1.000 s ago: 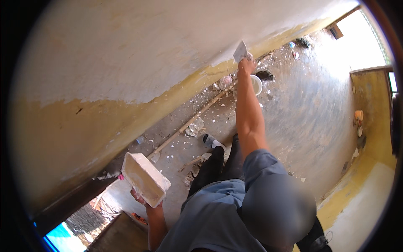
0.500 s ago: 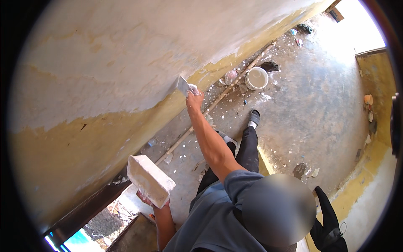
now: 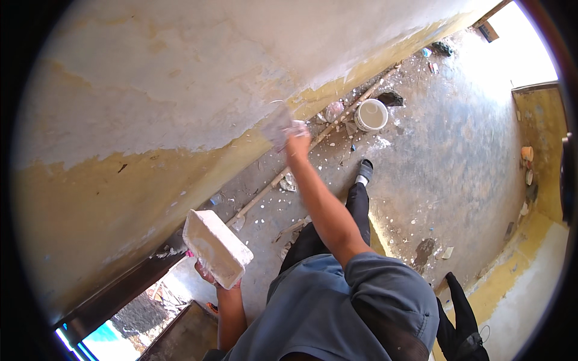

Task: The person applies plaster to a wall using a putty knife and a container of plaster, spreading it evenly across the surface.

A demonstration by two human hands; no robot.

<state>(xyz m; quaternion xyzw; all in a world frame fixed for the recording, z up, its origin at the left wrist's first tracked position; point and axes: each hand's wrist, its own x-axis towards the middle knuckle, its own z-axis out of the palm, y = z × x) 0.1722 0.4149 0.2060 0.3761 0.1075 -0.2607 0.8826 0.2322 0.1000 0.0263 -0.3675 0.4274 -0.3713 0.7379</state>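
Note:
My left hand (image 3: 215, 278) grips a cream, plaster-crusted rectangular trough (image 3: 217, 243) at lower left. My right hand (image 3: 298, 142) is closed round the handle of a flat plastering trowel (image 3: 277, 125), blurred by motion, beside the long wall (image 3: 156, 84). The wall is coated pale white above an uneven edge, with bare yellow below. Under my reaching arm, a long pole (image 3: 262, 195) lies along the wall's foot, and my feet in dark slides (image 3: 365, 170) stand on the floor.
A white bucket (image 3: 371, 115), rubbish bag (image 3: 335, 111) and debris litter the dusty floor (image 3: 433, 168). A yellow wall (image 3: 536, 120) with an orange container (image 3: 527, 153) stands right. A bright doorway is top right, another opening (image 3: 138, 316) lower left. Black leg-like shapes (image 3: 460, 319) show lower right.
My right hand swept the trowel from high on the right down and leftward along the wall, then shifted slightly right. The trough in my left hand moved slightly.

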